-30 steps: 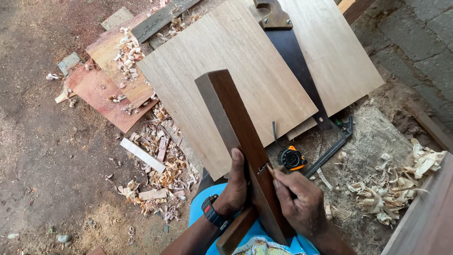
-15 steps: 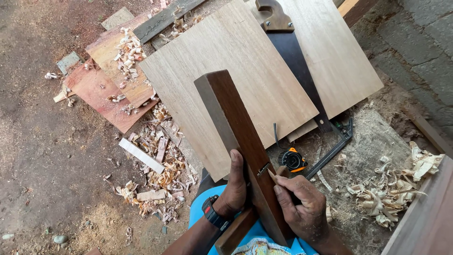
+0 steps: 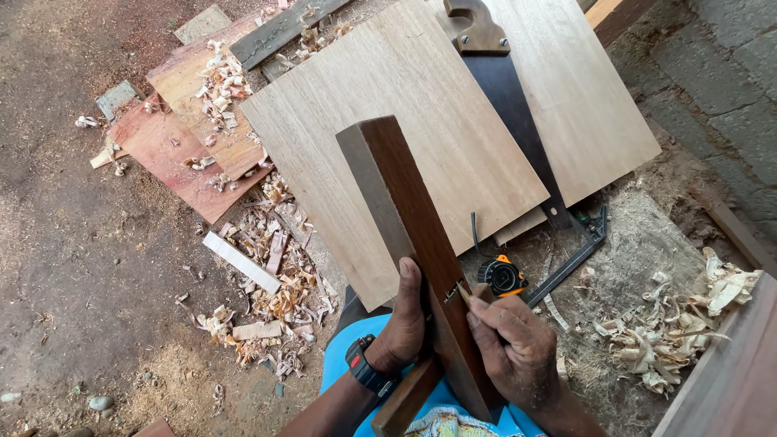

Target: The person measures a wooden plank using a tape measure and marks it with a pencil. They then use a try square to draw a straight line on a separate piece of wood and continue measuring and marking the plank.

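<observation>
Head view: I see wood shavings [image 3: 271,295] on the ground at left. My left hand [image 3: 401,324] is wrapped around a dark wooden plank [image 3: 409,235], whose long axis runs from my lap up-left over the pale boards [image 3: 405,121]. My right hand [image 3: 514,352] pinches a pencil [image 3: 463,293] against it; a tape measure [image 3: 503,277] lies just beside.

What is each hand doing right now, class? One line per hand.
Left hand: closed around the dark wooden plank.
Right hand: closed on a pencil, tip on the plank.
</observation>
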